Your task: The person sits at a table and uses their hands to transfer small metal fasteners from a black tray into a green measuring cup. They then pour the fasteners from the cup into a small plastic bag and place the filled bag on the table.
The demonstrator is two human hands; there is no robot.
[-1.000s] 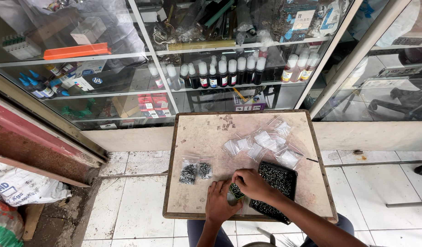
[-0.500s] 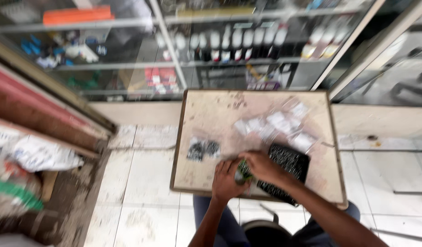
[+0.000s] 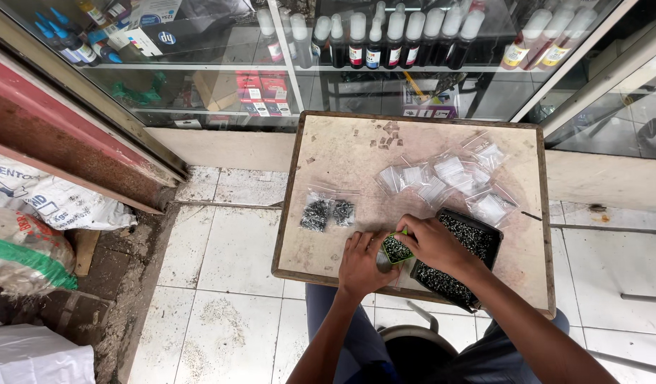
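The right hand (image 3: 435, 245) is gripping a small green scoop (image 3: 397, 249) of screws beside the black tray (image 3: 484, 242); the left hand (image 3: 361, 264) is pinching a clear bag under it. Filled bags (image 3: 328, 212) and empty bags (image 3: 449, 178) are lying on the wooden table (image 3: 342, 149).

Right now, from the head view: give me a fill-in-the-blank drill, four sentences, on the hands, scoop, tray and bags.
1. The right hand holds a small scoop coloured ____.
2. The black rectangular tray of small dark screws lies under the ____ hand.
3. The two filled clear plastic bags of dark screws lie to the ____ of the heap of empty clear plastic bags.
4. The left hand rests on the worn ____ tabletop.

Missing words: green; right; left; wooden
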